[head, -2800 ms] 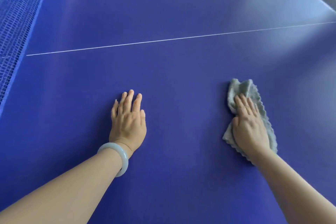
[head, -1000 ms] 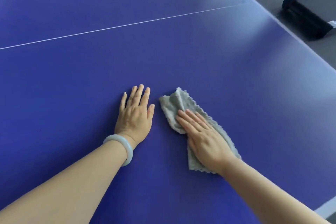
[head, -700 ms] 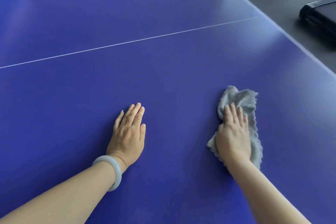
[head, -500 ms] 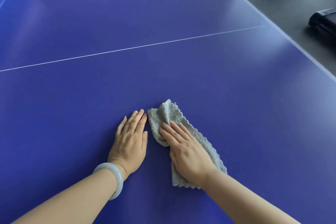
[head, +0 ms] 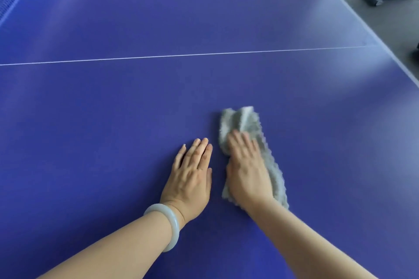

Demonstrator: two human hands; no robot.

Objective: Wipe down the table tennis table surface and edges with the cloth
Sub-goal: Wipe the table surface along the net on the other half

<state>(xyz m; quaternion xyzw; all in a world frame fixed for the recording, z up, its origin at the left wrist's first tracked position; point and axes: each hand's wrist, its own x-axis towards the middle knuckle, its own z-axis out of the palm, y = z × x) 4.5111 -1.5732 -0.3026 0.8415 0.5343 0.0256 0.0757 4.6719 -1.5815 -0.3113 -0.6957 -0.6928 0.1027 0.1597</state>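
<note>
Cloth (head: 244, 124): grey, crumpled into a long fold with a scalloped hem; lying on the bench (head: 113, 120), on the near side of the white line (head: 181, 55) and well short of it.
Handling: probably light, limp and quick to bunch, sliding easily on the smooth blue top. Best driven by a flat palm over its middle, not a pinch at one corner. For the rims, likely draped over the edge under the fingers.
Right hand (head: 247, 172): spread flat on the cloth, fingers straight and aimed toward the white line, pressing rather than clutching. Blurred, so thumb contact cannot be told. Forearm low over the bench.
Left hand (head: 190, 176): released, palm down on bare surface, same near side of the white line, close to the cloth without touching it. Fingers together, nothing held; serves as a brace. Pale bangle (head: 169, 222) at the wrist.
Remaining: far side of the white line and the rim where that line ends, judged not yet reached.
</note>
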